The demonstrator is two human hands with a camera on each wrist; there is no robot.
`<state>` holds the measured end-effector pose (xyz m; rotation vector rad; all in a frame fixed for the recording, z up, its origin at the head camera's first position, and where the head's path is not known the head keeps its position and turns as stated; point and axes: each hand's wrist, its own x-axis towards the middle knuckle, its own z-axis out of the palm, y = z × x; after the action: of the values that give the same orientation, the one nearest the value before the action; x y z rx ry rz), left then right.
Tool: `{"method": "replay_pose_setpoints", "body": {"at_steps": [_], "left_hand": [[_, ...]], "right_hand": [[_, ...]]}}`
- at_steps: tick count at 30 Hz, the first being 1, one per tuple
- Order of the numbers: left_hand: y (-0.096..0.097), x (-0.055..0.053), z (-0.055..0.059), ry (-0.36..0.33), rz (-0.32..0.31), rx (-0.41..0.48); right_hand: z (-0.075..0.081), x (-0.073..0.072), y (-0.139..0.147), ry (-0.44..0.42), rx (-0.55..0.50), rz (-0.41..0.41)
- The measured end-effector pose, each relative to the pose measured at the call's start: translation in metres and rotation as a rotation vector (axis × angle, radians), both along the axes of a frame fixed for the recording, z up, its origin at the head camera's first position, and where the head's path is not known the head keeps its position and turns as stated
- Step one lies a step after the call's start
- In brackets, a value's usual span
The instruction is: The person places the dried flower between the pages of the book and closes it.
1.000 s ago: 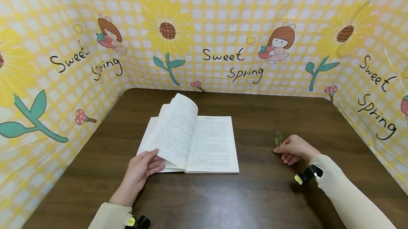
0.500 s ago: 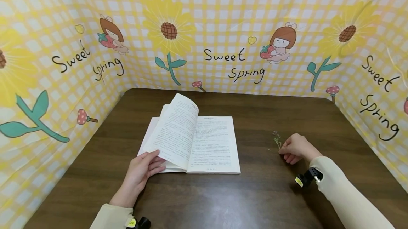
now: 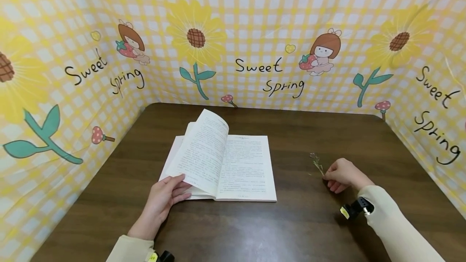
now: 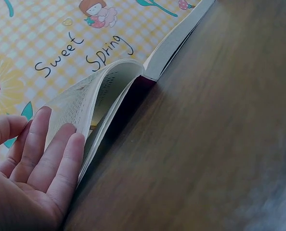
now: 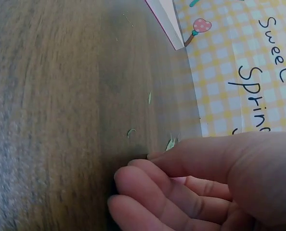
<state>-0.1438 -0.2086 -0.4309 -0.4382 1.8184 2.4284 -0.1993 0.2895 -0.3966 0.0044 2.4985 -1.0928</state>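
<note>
An open book (image 3: 245, 169) lies on the table, a lifted leaf curving up from its left side. At that leaf's lower left corner, my left hand (image 3: 165, 195) holds the pages between thumb and fingers. The left wrist view shows the fingers of that hand (image 4: 42, 163) beside the curled page edges (image 4: 97, 96). To the right of the book, my right hand (image 3: 342, 175) pinches the stem end of a thin sprig with small purplish flowers (image 3: 316, 161). In the right wrist view the hand (image 5: 181, 187) hides most of the sprig.
Small green leaf bits (image 5: 150, 97) lie on the dark wooden table (image 3: 233, 229). A yellow checked cloth (image 3: 255, 23) with printed sunflowers stands around the table's back and sides. Each wrist wears a small black camera (image 3: 354, 208).
My right hand has moved slightly right with the sprig, which now leans further to the left. My left hand keeps its hold on the pages.
</note>
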Motion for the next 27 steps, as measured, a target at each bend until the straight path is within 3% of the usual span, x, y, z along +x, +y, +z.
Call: {"method": "replay_pose_setpoints", "body": {"at_steps": [4, 14, 21, 27], "left_hand": [[0.0010, -0.0005, -0.0006, 0.000, -0.006, -0.001], [0.0002, -0.0001, 0.0004, 0.001, -0.005, -0.024], [0.0001, 0.0003, 0.0014, 0.018, -0.002, -0.016], [0.0010, 0.0001, 0.0005, 0.018, -0.009, -0.016]], "right_hand": [[-0.0005, 0.0011, 0.0015, -0.003, 0.005, 0.005], [0.0003, 0.0054, -0.0023, 0.103, 0.058, -0.059], [0.0017, 0.0036, -0.0016, 0.098, 0.086, 0.019], [-0.0009, 0.0056, 0.0000, 0.095, 0.079, 0.019]]}}
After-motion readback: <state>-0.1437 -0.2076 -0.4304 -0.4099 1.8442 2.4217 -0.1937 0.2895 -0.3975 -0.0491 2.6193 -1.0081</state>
